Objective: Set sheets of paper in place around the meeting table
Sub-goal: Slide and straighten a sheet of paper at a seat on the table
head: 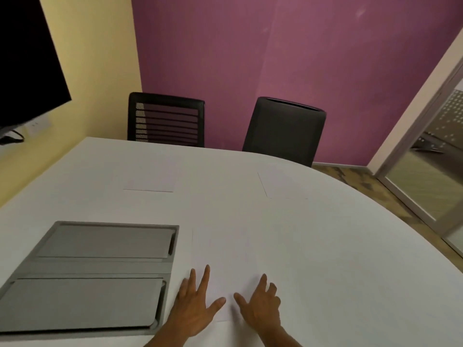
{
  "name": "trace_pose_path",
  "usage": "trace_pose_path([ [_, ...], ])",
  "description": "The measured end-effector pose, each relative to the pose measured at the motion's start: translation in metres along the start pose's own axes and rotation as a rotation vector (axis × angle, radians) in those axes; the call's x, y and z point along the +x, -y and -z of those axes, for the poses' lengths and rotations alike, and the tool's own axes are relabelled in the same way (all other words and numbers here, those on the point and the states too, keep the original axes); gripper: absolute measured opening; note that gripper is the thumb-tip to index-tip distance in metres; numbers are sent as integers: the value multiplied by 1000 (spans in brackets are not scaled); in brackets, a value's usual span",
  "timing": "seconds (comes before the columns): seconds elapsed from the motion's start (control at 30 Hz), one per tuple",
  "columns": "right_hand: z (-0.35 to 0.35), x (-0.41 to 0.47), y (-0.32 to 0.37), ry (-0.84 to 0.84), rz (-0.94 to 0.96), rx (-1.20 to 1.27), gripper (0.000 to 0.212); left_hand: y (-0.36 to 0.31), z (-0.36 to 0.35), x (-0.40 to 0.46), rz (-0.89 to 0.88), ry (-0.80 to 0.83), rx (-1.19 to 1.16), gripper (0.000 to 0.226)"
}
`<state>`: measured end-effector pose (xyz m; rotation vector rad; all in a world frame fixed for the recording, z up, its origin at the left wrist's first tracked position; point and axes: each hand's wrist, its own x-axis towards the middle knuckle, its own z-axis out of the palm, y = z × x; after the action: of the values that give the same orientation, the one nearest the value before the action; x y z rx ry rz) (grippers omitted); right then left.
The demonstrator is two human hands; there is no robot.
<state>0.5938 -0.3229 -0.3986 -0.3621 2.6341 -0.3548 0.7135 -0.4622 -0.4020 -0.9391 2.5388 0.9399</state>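
Observation:
A white sheet of paper (223,256) lies flat on the white meeting table (338,246) right in front of me. My left hand (194,303) rests palm down on its near left part, fingers spread. My right hand (260,304) presses flat on its near right part, fingers spread too. Neither hand grips anything. Two more sheets lie across the table: one sheet (150,182) before the left chair, another sheet (280,185) before the right chair. The paper edges are faint against the white top.
A grey recessed cable panel (100,269) with two lids sits in the table to the left of my hands. Two black chairs, a mesh chair (165,120) and a solid-backed chair (284,128), stand at the far side. A dark screen (25,61) hangs on the left wall. A glass door (431,159) is at the right.

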Motion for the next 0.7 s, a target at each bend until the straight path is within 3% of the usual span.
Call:
trace_pose_path([
  [0.13, -2, 21, 11, -17, -95, -30, 111, 2, -12, 17, 26, -3, 86, 89],
  [0.33, 12, 42, 31, 40, -186, 209, 109, 2, -19, 20, 7, -17, 119, 90],
  [0.7, 54, 26, 17, 145, -105, 632, 21, 11, -35, -2, -26, -28, 90, 106],
])
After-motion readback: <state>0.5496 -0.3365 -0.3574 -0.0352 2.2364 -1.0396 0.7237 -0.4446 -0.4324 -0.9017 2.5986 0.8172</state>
